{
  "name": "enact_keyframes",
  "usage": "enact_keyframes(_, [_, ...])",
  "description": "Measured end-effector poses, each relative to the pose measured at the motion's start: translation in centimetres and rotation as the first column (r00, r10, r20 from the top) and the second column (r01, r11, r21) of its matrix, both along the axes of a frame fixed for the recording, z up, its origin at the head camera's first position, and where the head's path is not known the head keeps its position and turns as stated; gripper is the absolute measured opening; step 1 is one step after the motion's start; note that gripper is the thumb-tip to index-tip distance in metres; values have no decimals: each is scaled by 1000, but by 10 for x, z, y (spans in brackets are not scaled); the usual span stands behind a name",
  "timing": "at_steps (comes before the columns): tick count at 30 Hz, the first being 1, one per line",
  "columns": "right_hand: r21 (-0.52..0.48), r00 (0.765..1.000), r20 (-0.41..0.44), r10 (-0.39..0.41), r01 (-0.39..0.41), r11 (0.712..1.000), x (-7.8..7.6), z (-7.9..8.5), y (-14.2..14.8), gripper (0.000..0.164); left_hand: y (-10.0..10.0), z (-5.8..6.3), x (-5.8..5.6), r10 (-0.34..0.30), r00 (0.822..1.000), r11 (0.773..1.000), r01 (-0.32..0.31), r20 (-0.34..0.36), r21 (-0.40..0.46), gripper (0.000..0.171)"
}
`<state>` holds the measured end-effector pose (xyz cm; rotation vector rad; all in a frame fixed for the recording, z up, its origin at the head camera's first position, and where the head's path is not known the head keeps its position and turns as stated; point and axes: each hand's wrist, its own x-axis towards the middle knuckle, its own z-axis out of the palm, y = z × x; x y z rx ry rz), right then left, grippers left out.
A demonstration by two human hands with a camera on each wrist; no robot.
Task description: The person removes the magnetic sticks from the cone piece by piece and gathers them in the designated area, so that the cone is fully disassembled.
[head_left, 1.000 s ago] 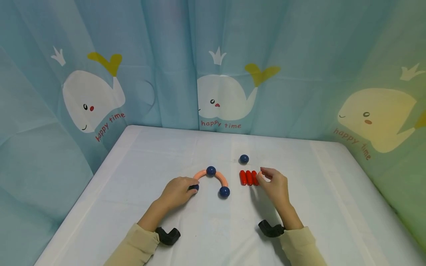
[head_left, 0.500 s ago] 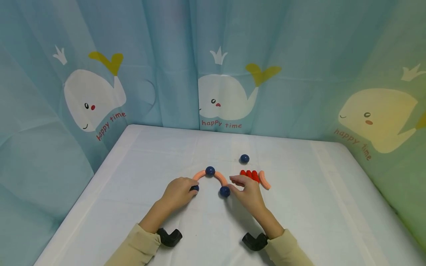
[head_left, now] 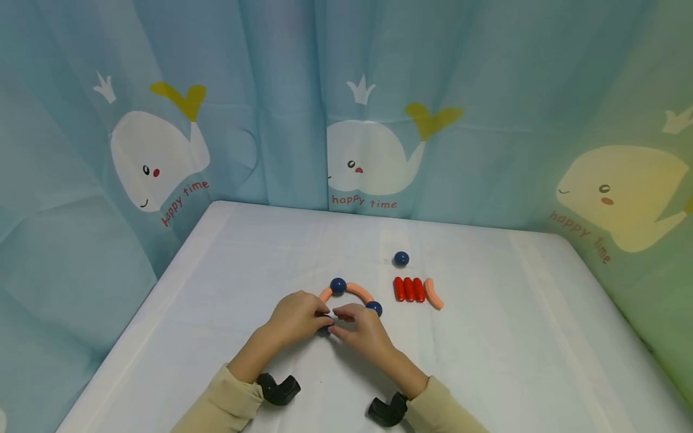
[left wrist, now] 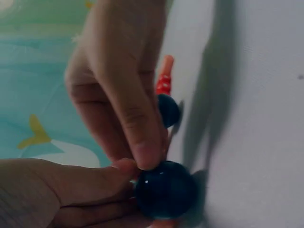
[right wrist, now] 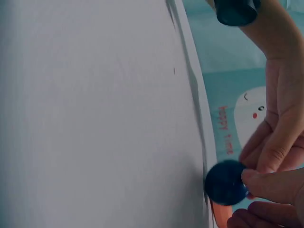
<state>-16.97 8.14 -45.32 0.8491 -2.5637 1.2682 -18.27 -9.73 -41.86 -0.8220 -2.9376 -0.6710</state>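
Observation:
In the head view my left hand (head_left: 295,316) pinches a dark blue ball (head_left: 325,328) at the near left end of an arc. The arc is made of curved orange rods (head_left: 357,291) and blue balls, one at its top (head_left: 338,285) and another at its right end (head_left: 374,308). My right hand (head_left: 368,337) reaches in from the right, its fingers bent. In the left wrist view the right thumb (left wrist: 148,154) touches the pinched ball (left wrist: 166,190); whether it grips is hidden. An orange rod (right wrist: 221,213) joins that ball in the right wrist view.
Several red rods (head_left: 409,290) lie side by side on the white table (head_left: 514,337), with a loose curved orange rod (head_left: 433,294) to their right. A single blue ball (head_left: 401,258) sits behind them. A whale-printed curtain (head_left: 292,120) stands around the table.
My right hand has moved left from the loose orange rod, past the arc's right-end ball, to the left hand. The arc has turned slightly, its left end coming nearer to me.

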Motion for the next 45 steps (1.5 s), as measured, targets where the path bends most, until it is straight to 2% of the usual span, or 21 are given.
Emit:
enact_keyframes(2, [5,999,32,5,-5,1000,1,-1,-2,29,-1,2,-2,17,999,998,-19,40,52,17])
enact_keyframes(5, [21,999,43,2,-2,1000,2,-3,-4,31,-3,4,-7,87,993,987,-96,75,129,21])
enact_keyframes(8, [35,999,32,-6,5,999,2,-5,-8,32,-4,-1,-14,174,979,964,-191,105,186,29])
enact_keyframes(10, [44,999,31,-14,12,999,1,-6,-10,33,-3,-7,-19,209,972,954,-227,106,197,33])
enact_keyframes(16, [59,999,33,-36,34,998,2,-10,-16,34,2,-26,-30,215,974,945,-226,72,239,21])
enact_keyframes(22, [23,999,29,-25,24,999,0,-10,-16,35,7,-30,-34,227,969,922,-246,98,300,6])
enact_keyframes(25, [20,999,40,-18,18,1000,-2,-9,-14,32,8,-30,-33,269,958,903,-288,104,318,6])
enact_keyframes(28, [23,998,58,-20,19,1000,-3,-8,-12,29,8,-30,-31,309,945,883,-328,110,337,15])
enact_keyframes(33, [51,997,71,-20,17,999,-5,-5,-7,30,11,-31,-31,329,937,862,-349,118,368,18])
enact_keyframes(37, [92,996,84,-24,16,996,-2,-2,1,31,12,-30,-31,345,930,858,-366,126,359,17])
enact_keyframes(40, [108,993,109,-38,26,994,1,0,11,33,12,-29,-31,356,926,868,-379,128,321,16])
enact_keyframes(45, [98,988,111,-104,93,991,-1,8,30,37,14,-29,-31,361,924,873,-383,128,302,17])
